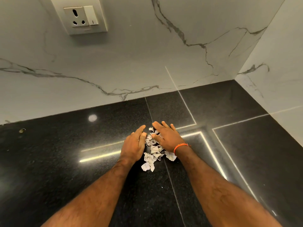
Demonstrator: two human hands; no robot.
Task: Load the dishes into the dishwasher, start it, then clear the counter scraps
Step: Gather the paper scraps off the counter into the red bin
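Observation:
A small heap of crumpled white paper scraps (153, 153) lies on the black granite counter (65, 161). My left hand (134, 145) stands on its edge against the heap's left side, fingers straight. My right hand (165, 136), with an orange thread at the wrist, lies flat over the heap's far right part, fingers straight and spread. The scraps sit between the two hands, some hidden under the right palm. No dishes or dishwasher are in view.
A white marble backsplash (114, 63) rises behind the counter and meets a side wall (278, 79) at the right corner. A wall socket (82, 17) sits high on the left. A small crumb (22, 130) lies far left on the counter.

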